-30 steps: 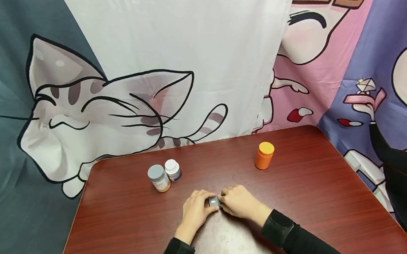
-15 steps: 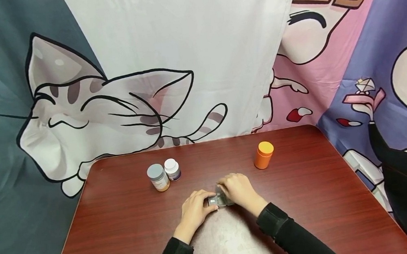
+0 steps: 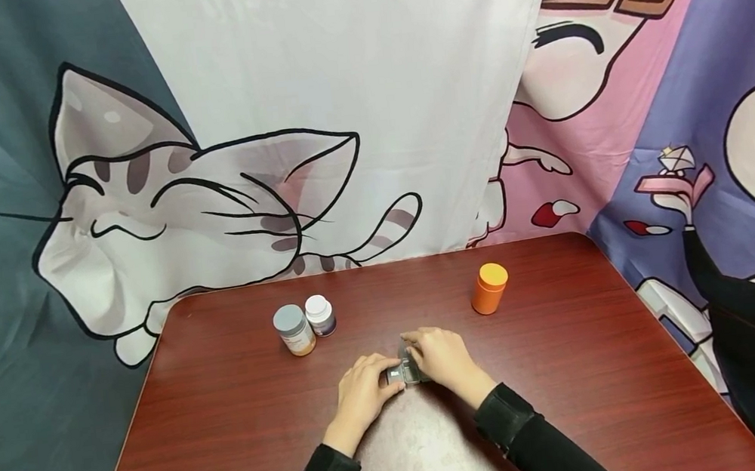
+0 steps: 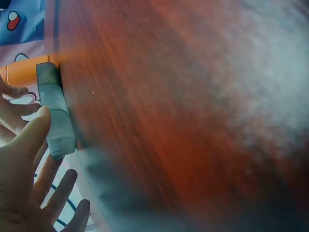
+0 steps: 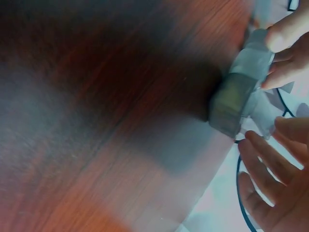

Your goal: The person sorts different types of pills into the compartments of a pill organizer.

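Grey pill organizer sat mid counter, well in from far edge. Left hand pinched one end, thumb opposite finger; right hand, half-curled, was at raised lid, hold unclear. Slack left pinch plus hard lid tug likely risked tipping.

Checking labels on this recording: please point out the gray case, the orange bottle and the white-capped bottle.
Gray case point(image 4: 54, 98): left wrist view, its middle section.
Orange bottle point(image 3: 489, 298): head view, its body below the lid.
White-capped bottle point(image 3: 322, 321): head view, its body below the cap.
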A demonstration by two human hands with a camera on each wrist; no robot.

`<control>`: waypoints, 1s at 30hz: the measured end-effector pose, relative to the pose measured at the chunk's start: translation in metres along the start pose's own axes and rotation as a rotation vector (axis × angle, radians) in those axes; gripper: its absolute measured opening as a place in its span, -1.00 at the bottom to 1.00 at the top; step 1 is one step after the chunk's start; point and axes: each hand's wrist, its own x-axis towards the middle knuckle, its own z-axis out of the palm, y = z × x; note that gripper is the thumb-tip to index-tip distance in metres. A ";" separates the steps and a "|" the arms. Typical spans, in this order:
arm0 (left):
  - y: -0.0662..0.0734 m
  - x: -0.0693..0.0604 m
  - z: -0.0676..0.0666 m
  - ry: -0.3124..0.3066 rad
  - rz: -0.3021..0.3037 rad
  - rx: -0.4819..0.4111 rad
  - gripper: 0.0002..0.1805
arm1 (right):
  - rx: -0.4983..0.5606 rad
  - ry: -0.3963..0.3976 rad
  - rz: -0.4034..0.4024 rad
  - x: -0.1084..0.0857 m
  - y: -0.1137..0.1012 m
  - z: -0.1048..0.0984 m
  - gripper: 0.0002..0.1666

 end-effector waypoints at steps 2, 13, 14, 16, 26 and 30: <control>0.001 -0.001 0.001 0.019 0.013 0.015 -0.56 | 0.029 -0.041 0.025 -0.007 -0.001 -0.003 -0.55; 0.006 -0.001 0.004 0.056 0.029 0.106 -0.57 | 0.156 -0.153 0.158 -0.058 0.001 -0.017 -0.39; 0.006 -0.002 0.004 0.053 0.024 0.108 -0.57 | 0.160 -0.158 0.165 -0.062 0.001 -0.018 -0.40; 0.008 -0.003 0.005 0.048 0.009 0.102 -0.57 | 0.167 -0.162 0.180 -0.072 0.001 -0.020 -0.42; 0.010 -0.011 0.004 0.054 -0.068 -0.015 -0.46 | 0.290 -0.106 0.260 -0.109 -0.008 -0.017 -0.55; 0.008 -0.007 -0.006 0.067 -0.058 -0.003 -0.47 | 0.297 -0.059 0.280 -0.119 -0.013 -0.015 -0.59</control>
